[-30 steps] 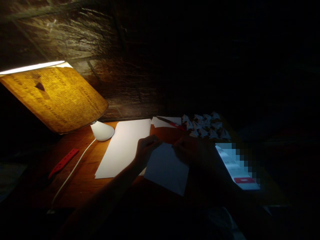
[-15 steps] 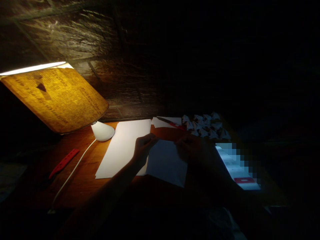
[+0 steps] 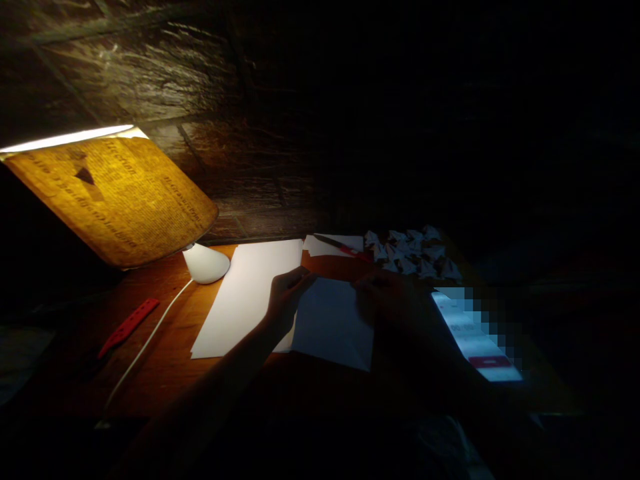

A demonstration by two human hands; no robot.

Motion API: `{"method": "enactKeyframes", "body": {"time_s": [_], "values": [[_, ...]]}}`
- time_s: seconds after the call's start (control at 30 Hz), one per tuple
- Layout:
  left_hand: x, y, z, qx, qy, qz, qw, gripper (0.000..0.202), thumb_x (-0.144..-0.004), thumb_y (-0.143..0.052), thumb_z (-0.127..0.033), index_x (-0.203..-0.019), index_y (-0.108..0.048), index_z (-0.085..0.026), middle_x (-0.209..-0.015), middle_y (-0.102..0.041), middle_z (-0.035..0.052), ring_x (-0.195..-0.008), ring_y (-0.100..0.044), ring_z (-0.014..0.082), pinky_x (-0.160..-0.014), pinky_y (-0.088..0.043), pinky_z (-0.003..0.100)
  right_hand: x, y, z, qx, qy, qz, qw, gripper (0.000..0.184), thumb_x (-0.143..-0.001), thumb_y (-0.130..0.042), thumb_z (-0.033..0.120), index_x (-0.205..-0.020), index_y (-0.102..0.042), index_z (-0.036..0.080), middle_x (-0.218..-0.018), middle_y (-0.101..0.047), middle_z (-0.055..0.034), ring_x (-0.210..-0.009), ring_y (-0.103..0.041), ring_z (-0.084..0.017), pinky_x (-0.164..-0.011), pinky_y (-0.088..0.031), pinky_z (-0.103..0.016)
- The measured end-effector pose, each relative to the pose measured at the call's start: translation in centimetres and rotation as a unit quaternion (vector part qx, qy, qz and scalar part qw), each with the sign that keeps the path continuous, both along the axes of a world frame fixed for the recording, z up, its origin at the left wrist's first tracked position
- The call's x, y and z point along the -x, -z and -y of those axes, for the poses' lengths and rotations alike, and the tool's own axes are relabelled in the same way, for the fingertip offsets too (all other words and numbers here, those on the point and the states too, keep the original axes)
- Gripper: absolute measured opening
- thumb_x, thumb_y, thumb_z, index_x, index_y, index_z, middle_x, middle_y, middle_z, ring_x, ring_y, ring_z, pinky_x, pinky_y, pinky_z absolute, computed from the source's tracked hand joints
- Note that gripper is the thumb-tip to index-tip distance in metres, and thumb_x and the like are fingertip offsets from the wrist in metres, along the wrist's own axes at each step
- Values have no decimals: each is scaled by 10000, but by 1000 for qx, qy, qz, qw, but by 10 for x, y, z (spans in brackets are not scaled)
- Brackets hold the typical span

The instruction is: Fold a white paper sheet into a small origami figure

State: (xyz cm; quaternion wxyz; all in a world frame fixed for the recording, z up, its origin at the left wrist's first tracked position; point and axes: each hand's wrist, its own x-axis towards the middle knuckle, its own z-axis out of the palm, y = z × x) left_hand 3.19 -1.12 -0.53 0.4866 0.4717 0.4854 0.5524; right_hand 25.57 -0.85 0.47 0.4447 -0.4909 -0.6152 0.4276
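Note:
A sheet of paper (image 3: 334, 323), shaded bluish, hangs between my two hands above the front of the wooden table. My left hand (image 3: 286, 293) is closed on its upper left corner, thumb and fingers pinched together. At the upper right corner my right hand (image 3: 375, 293) grips it too, though deep shadow hides most of those fingers. Creases run across the sheet's lower part. Just left of it, partly behind my left hand, lies a stack of white paper (image 3: 245, 293).
A lamp (image 3: 115, 200) with a printed shade and white cord stands left. Nearby lies a red-handled tool (image 3: 129, 327). A red-handled knife (image 3: 343, 247) rests on smaller paper pieces (image 3: 320, 248) at the back. Several folded paper shapes (image 3: 407, 250) and a lit phone screen (image 3: 470, 337) are right.
The sheet's lower right corner has risen very slightly, and my right hand has shifted a little. My left hand stays in place.

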Motion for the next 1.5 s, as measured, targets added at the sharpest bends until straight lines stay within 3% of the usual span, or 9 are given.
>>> {"method": "enactKeyframes", "body": {"time_s": [0.27,0.5,1.13,1.3,1.5], "values": [[0,-1,2,48,-6,37,998,385,-712,-833,-448,-621,-600,-156,-538,-447,-47,-479,-419,80,-456,-274,219,0,-8,2,21,8,-3,1000,113,-811,-698,284,-756,-778,225,-820,-793,-49,-731,-710,-191,-656,-522,-290],[-1,3,1,23,-17,1,1000,402,-719,-825,-468,-621,-611,-143,-551,-430,-49,-500,-398,72,-475,-250,212,1,-18,5,62,46,51,996,141,-822,-675,275,-796,-788,197,-836,-789,-58,-773,-723,-204,-685,-526,-284],[-1,6,0,14,-20,16,1000,450,-719,-831,-537,-648,-634,-138,-571,-499,-29,-517,-456,86,-478,-301,213,2,-21,5,82,57,46,994,166,-830,-677,302,-817,-796,187,-857,-791,-72,-786,-715,-218,-692,-519,-300],[-1,5,0,6,-26,25,999,456,-732,-816,-561,-670,-660,-138,-575,-537,-21,-506,-469,87,-471,-321,215,3,-28,7,99,80,50,991,143,-825,-683,279,-764,-781,194,-827,-786,-67,-775,-712,-224,-672,-516,-298],[-1,6,-1,-3,-24,36,999,466,-745,-805,-587,-718,-722,-129,-596,-587,2,-512,-499,97,-471,-342,224,3,-23,5,84,84,45,992,188,-817,-677,334,-716,-750,192,-774,-768,-56,-726,-688,-208,-638,-494,-281]]}}
